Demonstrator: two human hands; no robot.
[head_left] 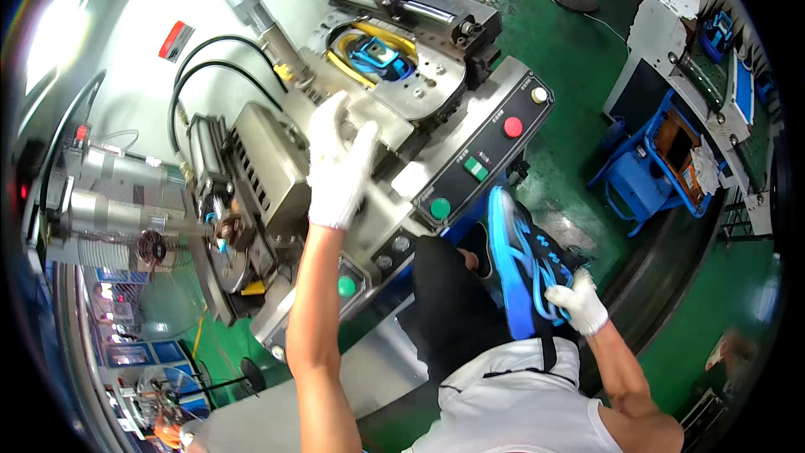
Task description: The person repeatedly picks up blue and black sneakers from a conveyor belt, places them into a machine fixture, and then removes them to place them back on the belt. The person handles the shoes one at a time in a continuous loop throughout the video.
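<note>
My left hand (340,164), in a white glove, is raised over the middle of the machine. Its fingers and thumb are apart and hold nothing. My right hand (579,302), also gloved, grips a black and blue sports shoe (528,268) near its lower end. The shoe hangs beside my right leg, its bright blue sole edge turned left and its laces toward the right. Ahead of my left hand, another blue and black shoe (379,59) sits in a metal press station (432,88) between yellow pads.
A control panel (486,147) with red, green and white buttons edges the machine's near side. A second press station (239,243) stands at left, with hoses above it. To the right are a blue chair (646,172) and a worktable (658,38). The floor (528,75) is green.
</note>
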